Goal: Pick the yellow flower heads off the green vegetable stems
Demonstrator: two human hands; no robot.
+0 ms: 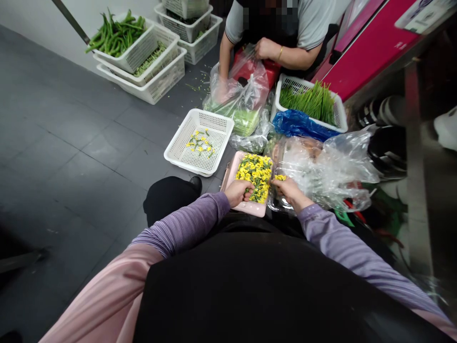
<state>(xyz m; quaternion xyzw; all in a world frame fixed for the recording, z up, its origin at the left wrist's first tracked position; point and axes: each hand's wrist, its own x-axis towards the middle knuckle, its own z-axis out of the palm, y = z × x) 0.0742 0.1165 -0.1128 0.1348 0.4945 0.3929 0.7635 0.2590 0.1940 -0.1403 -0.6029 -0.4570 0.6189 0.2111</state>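
A pink tray [254, 208] in front of me is full of small yellow flowers with green stems [257, 172]. My left hand [239, 192] is over the tray's near left part, its fingers closed at the flowers; what it pinches is too small to make out. Just right of the tray, my right hand [288, 190] is closed on some yellow flowers [280, 177], above a clear plastic container [280, 204]. A white perforated basket [174, 148] stands on the floor to the left, with a few flowers scattered on its bottom.
Stacked white baskets [157, 90] with green peppers [116, 35] stand back left. Opposite, a person [271, 28] has one hand in a plastic bag of greens [239, 114]. A basket of green stalks [309, 102], a blue bag [300, 125] and clear bags [321, 166] lie at the right.
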